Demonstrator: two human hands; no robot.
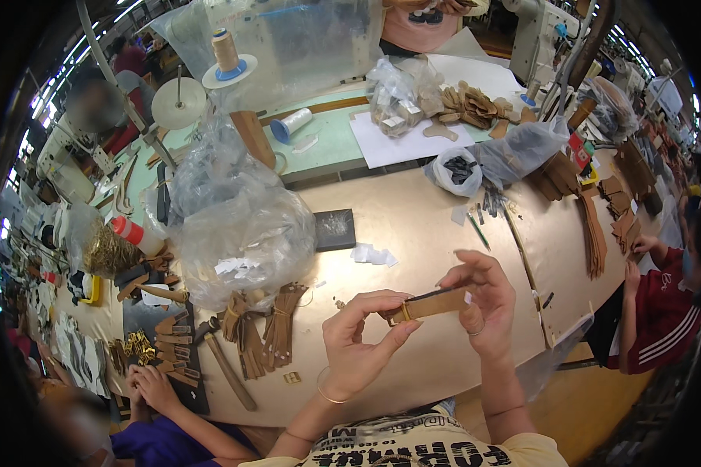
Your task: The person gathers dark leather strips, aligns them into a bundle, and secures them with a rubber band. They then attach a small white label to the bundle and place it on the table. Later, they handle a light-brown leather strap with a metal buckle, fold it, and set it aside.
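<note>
A short brown leather strap [439, 303] with a gold buckle near its left end is held up above the tan tabletop. My left hand [360, 333] is closed on the buckle end, thumb below and fingers above. At the other end, beside a small white tag, my right hand [487, 302] has its thumb against the strap and its fingers curled over it. A loose gold buckle [292, 377] lies on the table left of my left forearm. Bundles of brown leather straps [283, 323] and a hammer [230, 372] lie farther left.
A large clear plastic bag [245, 233], a black block [335, 229] and white paper slips [373, 254] lie beyond my hands. An open bag of dark pieces [456, 171] stands farther back. Co-workers' hands [154, 389] are at left; another person [654, 303] sits at right.
</note>
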